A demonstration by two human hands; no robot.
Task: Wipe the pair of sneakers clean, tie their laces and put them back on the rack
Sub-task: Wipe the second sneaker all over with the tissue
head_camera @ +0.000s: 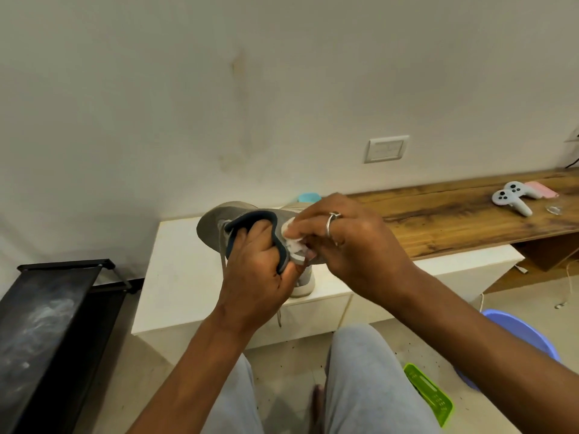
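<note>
A grey sneaker (216,225) with a dark blue collar is held up over the white cabinet (181,277). My left hand (257,277) has its fingers inside the shoe's opening and grips it by the collar. My right hand (347,245), with a ring on one finger, presses a crumpled white wipe (293,238) against the sneaker's side near the heel. A loose lace (279,317) hangs below the shoe. A second sneaker (302,285) stands on the cabinet behind my hands, mostly hidden. The black shoe rack (53,308) stands at the left.
A wooden shelf (454,220) runs right of the cabinet with two white game controllers (513,198) and a pink item (540,189). A blue tub (523,336) and a green basket (429,393) sit on the floor at right. My knees are below.
</note>
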